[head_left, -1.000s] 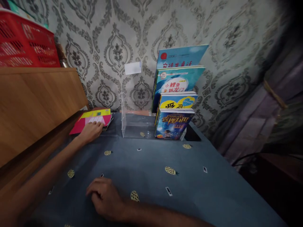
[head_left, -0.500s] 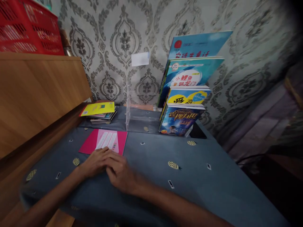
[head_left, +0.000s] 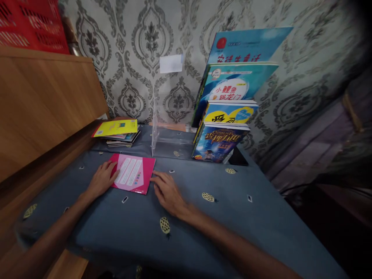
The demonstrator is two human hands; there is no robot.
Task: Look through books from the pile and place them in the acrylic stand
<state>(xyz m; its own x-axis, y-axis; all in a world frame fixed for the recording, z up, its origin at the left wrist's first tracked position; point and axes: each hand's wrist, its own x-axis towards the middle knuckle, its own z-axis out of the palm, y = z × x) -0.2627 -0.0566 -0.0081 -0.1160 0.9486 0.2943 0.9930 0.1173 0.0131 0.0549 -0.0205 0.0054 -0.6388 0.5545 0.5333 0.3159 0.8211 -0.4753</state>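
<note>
A pink book (head_left: pixel 131 174) with a pale panel of print lies flat on the dark grey-blue tablecloth. At its left edge is my left hand (head_left: pixel 102 179), fingers stretched out and their tips resting on the cover. My right hand (head_left: pixel 168 193) lies at the opposite edge, its fingers apart and the fingertips at or touching the book's side. Neither hand is wrapped round it. Behind the book, a yellow book (head_left: pixel 117 128) tops a small stack of books (head_left: pixel 122 142).
A clear plastic stand (head_left: pixel 174 149) holds several upright books at its right end, a dark blue one (head_left: pixel 219 143) in front. On the left, a wooden cabinet (head_left: pixel 46 100) carries a red basket (head_left: pixel 31 27). Patterned wallpaper (head_left: pixel 151 38) backs the table.
My hands were together in front of the pink book. They have parted, the left moving to its left edge and the right to its right edge. The view has shifted slightly.
</note>
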